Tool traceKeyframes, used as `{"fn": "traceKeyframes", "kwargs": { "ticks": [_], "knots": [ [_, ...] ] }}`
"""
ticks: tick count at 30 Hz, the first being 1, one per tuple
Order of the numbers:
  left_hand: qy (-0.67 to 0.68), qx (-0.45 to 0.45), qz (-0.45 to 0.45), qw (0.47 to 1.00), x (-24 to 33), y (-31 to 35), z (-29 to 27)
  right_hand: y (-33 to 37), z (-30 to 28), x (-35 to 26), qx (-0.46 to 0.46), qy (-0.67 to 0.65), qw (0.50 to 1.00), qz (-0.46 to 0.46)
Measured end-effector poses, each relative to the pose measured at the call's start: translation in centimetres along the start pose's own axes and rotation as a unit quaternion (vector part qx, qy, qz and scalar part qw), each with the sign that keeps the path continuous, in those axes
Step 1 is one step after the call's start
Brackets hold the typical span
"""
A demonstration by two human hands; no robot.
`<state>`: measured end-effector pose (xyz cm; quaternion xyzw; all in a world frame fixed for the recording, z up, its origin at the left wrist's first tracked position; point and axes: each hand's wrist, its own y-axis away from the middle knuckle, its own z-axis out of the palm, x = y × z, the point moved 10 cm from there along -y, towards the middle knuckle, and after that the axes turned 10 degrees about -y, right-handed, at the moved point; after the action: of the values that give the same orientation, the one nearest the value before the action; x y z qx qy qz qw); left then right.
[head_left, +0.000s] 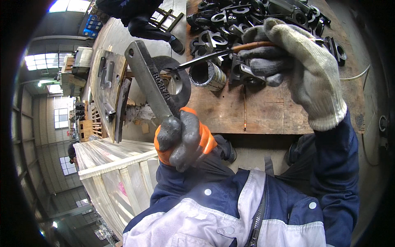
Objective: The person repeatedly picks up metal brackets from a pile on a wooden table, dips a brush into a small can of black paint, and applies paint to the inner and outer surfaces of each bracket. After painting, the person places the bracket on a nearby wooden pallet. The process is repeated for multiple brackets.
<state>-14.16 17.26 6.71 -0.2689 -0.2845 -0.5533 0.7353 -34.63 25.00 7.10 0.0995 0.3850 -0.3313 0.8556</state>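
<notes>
Workshop bench (263, 115) lying ahead, castings (247, 20) piled on it. Your left hand (183, 138) clenching bar (150, 78) upright; right hand (288, 61) gripping brush (214, 54), tip touching bar top. Marking step likely; next needing steady stroke.

We are in a metalworking shop inside a large industrial hall with a high steel-framed roof and tall grid windows (63, 117). A worn wooden workbench (263, 111) carries a heap of dark cast-metal ring parts (230, 24), and pale wooden crates (119, 173) and stacked timber pallets (92, 121) stand on the concrete floor.
</notes>
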Motion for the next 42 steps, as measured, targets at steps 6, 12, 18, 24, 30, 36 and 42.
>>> {"fn": "traceKeyframes", "kwargs": {
  "ticks": [6,12,18,24,30,36,42],
  "knots": [
    [-0.083,-0.007,-0.035,0.996,-0.1,0.4,-0.2,-0.4,-1.0,0.1,0.039,-0.002,0.999,0.000],
    [-0.053,0.044,0.034,0.997,0.2,0.8,-0.8,-0.1,-0.3,0.0,-0.028,0.010,0.999,0.043],
    [-0.185,0.077,-0.039,0.979,-0.1,1.5,-1.6,-0.5,0.8,-0.9,-0.078,0.055,0.995,0.003],
    [-0.213,0.057,-0.082,0.972,-0.3,1.9,-2.0,-0.9,0.4,-1.3,-0.059,0.056,0.997,-0.016],
    [-0.214,0.222,0.030,0.951,0.9,2.6,-4.0,-0.4,-0.8,-1.9,-0.087,0.027,0.996,0.018],
    [-0.407,0.198,-0.079,0.888,1.1,0.9,-3.4,-3.1,-5.2,-5.9,0.040,0.001,0.996,-0.076],
    [-0.438,0.197,-0.079,0.874,-1.3,-1.1,-2.9,-2.2,-3.6,-4.5,0.063,0.063,0.992,-0.090]
  ]
}}
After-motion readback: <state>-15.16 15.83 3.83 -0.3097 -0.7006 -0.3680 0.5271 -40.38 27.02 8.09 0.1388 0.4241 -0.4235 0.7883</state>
